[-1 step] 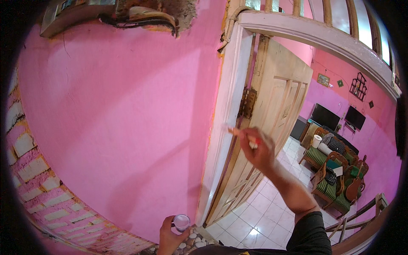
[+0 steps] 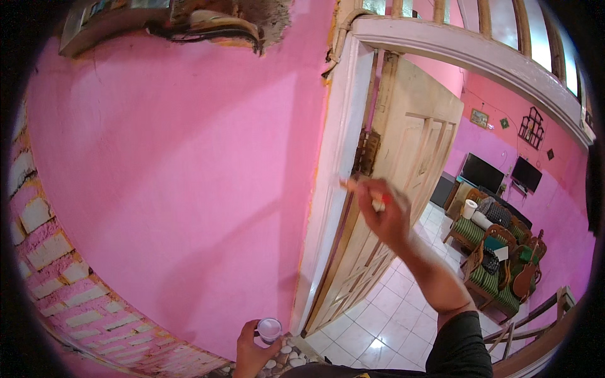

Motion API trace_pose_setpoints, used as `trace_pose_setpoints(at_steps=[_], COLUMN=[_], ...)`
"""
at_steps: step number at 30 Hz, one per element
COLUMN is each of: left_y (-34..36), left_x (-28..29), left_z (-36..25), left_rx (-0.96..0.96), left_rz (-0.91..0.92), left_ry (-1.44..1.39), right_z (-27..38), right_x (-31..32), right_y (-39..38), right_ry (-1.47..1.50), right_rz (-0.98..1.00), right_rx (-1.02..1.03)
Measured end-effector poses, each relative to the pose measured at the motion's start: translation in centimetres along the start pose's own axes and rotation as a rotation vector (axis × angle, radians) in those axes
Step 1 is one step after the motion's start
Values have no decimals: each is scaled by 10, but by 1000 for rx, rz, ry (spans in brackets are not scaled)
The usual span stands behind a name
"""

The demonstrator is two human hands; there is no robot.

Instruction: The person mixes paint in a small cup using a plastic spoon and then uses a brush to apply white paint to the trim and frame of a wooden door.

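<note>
My right hand (image 2: 386, 211) is closed around a paintbrush (image 2: 350, 184), and motion smears both a little. The bristle end points left and meets or nearly meets the white door frame (image 2: 329, 170); I cannot tell if it touches. Low in the view, my left hand (image 2: 249, 351) grips a small cup (image 2: 270, 329) of pale lilac-white paint, held upright near the foot of the frame. Behind my right hand stands an open, unpainted wooden door (image 2: 419, 120) with a rusty hinge (image 2: 365, 153).
A pink wall (image 2: 189, 157) spreads to the left, edged by a painted brick pattern (image 2: 57, 252). Cables (image 2: 208, 36) hang near a box at the upper left. Through the doorway are a tiled floor (image 2: 378, 324), green-striped chairs (image 2: 488, 280), a guitar (image 2: 524, 277) and two dark screens (image 2: 482, 171).
My right hand and the brush have shifted slightly upward along the door frame. My left hand and the cup stay in place.
</note>
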State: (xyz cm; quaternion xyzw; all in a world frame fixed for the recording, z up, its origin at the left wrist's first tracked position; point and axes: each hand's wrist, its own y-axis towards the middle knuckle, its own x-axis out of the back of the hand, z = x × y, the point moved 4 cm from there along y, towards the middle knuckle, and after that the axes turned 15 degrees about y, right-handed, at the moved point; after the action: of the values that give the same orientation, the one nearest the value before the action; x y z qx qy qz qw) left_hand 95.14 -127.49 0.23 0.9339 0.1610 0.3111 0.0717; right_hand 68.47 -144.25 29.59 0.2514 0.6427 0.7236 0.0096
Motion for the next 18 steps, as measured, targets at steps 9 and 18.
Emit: trace_pose_setpoints(at_steps=[9,18], left_y=[-1,-2], left_x=[0,-3], left_z=[-3,5], left_rx=[-66,-38], left_rz=[-14,20], left_ry=[4,11], right_z=[0,7], right_x=[14,-11], right_y=[32,-51], right_ry=[-117,49], right_rz=[-81,164], right_rx=[223,22])
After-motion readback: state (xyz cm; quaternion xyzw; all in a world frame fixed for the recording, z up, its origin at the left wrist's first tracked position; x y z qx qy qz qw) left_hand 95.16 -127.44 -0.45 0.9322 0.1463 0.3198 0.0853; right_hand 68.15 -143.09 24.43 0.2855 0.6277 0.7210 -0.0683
